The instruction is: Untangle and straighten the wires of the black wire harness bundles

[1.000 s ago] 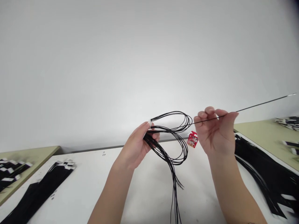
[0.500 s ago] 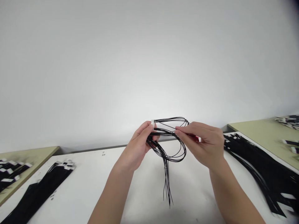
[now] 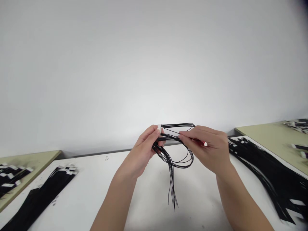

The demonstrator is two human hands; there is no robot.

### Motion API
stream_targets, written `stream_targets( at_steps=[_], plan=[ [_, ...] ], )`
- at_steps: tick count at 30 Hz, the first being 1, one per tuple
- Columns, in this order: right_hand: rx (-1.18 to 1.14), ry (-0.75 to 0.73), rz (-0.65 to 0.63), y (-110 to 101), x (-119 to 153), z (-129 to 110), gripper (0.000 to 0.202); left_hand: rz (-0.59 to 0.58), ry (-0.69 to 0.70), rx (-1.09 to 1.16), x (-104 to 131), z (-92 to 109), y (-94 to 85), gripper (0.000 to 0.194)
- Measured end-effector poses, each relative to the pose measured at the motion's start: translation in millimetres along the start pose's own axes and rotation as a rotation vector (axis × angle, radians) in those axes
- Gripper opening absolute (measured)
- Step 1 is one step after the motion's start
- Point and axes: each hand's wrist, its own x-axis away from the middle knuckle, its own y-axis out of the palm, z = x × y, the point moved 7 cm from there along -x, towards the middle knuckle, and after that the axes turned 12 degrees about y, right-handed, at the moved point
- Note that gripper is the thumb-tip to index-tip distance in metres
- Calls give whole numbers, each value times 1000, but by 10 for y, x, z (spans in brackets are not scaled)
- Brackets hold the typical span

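Between finger and thumb, my left hand (image 3: 144, 150) holds a small white connector (image 3: 159, 128) from which several thin black wires run to the right. Looped black wires (image 3: 184, 166) also pass through that hand, and their loose ends dangle over the table. My right hand (image 3: 208, 146) pinches a single black wire (image 3: 172, 131) a short way from the connector. A small red-and-white thing (image 3: 204, 143) shows in the right palm; most of it is hidden by the fingers.
On the white table (image 3: 96, 192), a bundle of black wires with white ends (image 3: 45, 192) lies at left. A larger black wire bundle (image 3: 269, 173) lies at right. More white-ended pieces (image 3: 11, 176) rest on the side surface at left. A pale wall (image 3: 154, 64) stands behind.
My left hand and the connector have shifted slightly right. The upper wire loop looks flatter, and the right hand has barely moved, still pinching the wire.
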Motion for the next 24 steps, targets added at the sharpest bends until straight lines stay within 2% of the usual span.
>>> stream_targets(
  at_steps=[4, 7, 9, 11, 14, 16, 19, 24],
  plan=[
    [8, -94, 13, -17, 9, -45, 15, 14, 26, -8, -18, -50, -38, 22],
    [14, -70, 12, -22, 4, -36, 14, 21, 39, -19, -24, -82, -56, 23],
    [-17, 26, -34, 0, -3, 15, 11, 10, 44, -38, -25, -86, -54, 24],
    [-94, 184, -103, 36, -1, 110, 10, -11, 58, -86, -25, -75, -48, 26],
    [-255, 443, -190, 96, 34, 272, 15, -46, 91, -189, -28, -51, -45, 27],
    [-348, 564, -243, 140, 57, 340, 21, -57, 114, -237, -32, -41, -50, 28],
    [-442, 666, -307, 194, 72, 374, 28, -58, 145, -279, -37, -32, -62, 28],
    [-470, 764, -301, 198, 78, 408, 29, -75, 169, -355, -42, -30, -65, 29]
  ],
)
